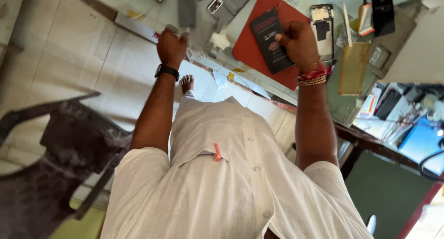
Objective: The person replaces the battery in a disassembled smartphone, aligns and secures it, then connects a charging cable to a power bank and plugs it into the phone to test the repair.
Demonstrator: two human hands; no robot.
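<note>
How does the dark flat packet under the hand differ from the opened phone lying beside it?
The dark packet lies on the red mat under the right hand; the opened phone rests untouched on the glass table. The packet has a closed, dark printed face; the phone has a pale frame with its inner parts showing. Both are flat, slim rectangles.

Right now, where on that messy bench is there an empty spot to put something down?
The red mat has bare room along its near-left part, between the dark flat packet in the right hand and the bench edge. Another pale bare strip lies between the left hand and the mat. It is crowded past the opened phone and amber sheet.
</note>
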